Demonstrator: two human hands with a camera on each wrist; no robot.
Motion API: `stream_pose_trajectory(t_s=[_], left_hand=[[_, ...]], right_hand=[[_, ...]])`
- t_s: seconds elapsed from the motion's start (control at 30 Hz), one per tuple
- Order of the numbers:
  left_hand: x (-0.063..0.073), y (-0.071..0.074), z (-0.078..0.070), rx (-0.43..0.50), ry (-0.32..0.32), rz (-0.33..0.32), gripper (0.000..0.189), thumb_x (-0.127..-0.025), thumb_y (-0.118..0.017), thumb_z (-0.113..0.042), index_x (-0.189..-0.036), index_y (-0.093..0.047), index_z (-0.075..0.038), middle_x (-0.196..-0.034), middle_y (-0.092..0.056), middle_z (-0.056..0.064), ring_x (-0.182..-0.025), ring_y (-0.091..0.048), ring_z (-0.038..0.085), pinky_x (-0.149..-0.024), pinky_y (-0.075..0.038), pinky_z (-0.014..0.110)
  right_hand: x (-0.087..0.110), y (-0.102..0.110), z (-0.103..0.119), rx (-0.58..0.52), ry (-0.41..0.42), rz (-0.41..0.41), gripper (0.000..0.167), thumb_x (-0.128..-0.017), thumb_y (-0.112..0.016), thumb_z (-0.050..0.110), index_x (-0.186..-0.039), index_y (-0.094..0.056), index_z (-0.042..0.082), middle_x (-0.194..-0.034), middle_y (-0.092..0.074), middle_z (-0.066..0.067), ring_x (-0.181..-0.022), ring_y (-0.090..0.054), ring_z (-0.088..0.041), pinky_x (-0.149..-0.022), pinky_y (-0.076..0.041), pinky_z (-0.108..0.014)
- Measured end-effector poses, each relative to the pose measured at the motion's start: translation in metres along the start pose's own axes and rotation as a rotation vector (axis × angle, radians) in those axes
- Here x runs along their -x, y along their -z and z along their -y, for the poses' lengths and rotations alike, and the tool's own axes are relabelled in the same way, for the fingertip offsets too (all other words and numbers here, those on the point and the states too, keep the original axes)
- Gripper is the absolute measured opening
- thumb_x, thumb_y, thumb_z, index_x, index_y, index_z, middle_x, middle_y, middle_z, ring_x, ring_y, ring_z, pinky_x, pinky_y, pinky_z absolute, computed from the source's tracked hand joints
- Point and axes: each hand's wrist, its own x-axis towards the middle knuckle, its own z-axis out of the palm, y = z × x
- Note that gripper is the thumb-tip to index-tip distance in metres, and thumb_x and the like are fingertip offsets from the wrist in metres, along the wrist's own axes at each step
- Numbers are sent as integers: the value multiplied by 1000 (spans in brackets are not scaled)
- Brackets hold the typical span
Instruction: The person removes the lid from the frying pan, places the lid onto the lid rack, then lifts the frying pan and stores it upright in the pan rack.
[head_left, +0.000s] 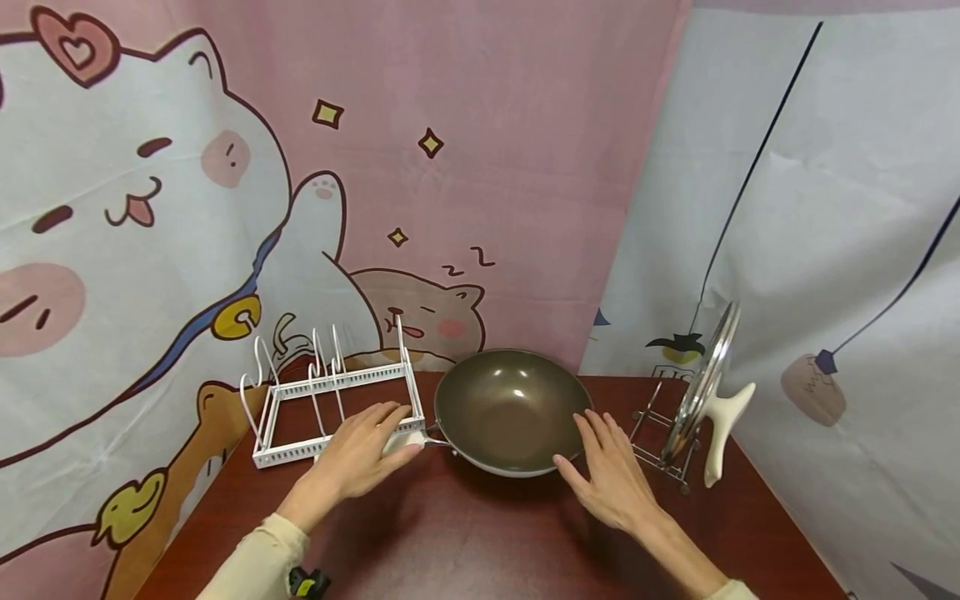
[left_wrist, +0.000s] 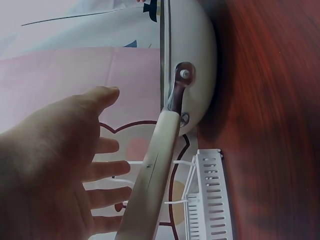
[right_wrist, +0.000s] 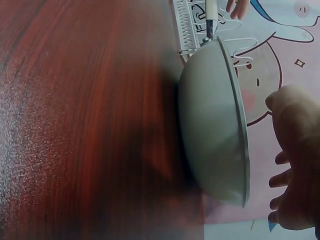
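The wok, nothing visible inside, sits on the surface between a white rack and a wire stand bearing a glass lid. The left hand above the handle and right hand by the rim spread, gripping nothing. Probably stiff, moderately heavy, smooth: handle and opposite rim suit best.

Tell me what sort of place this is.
Probably a staged kitchenware setup rather than a working kitchen: a wok and a white rack stand on a reddish-brown table before a cartoon-printed backdrop.
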Motion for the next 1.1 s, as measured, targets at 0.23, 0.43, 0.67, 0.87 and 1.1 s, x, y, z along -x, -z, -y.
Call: stream_pose_trajectory(t_s=[0.23,0.43,0.67,0.87,1.1], left_hand=[[5,1,5,10,24,43,58,-108,-73,-48,-148,-70,-7,-144,-75,19,-128,-77,41,-105,-63,59],[7,1,7,23,74,136,58,-109,-69,-52,-149,-69,-9,-134,-80,16,-113,-82,37,-93,-66,56],[8,0,8,27,59,151,44,-109,-71,-47,-135,-75,-12,-115,-84,13,-100,-83,34,-81,-65,53],[8,0,9,35,55,171,41,-107,-74,-40,-136,-76,-11,-116,-85,13,-102,-84,36,-82,-65,54],[10,3,13,15,57,165,34,-107,-75,-32,-133,-79,-10,-113,-85,13,-104,-83,38,-82,-66,57]], right_hand=[[1,-6,-5,22,-23,25,79,-108,-71,50,-163,-51,-2,-169,-50,-32,-162,-40,-61,-132,-33,-75],[2,-11,-9,36,-47,26,80,-108,-72,50,-162,-52,-5,-168,-52,-33,-160,-42,-62,-131,-34,-76],[1,-13,-10,60,-76,-9,80,-108,-72,51,-156,-55,-10,-163,-54,-36,-158,-43,-63,-128,-35,-80],[2,-14,-11,81,-101,-3,82,-108,-70,54,-152,-57,-14,-161,-56,-36,-158,-45,-61,-128,-37,-78],[2,-15,-11,79,-100,1,83,-107,-71,53,-152,-57,-15,-162,-55,-35,-159,-46,-59,-128,-39,-77]])
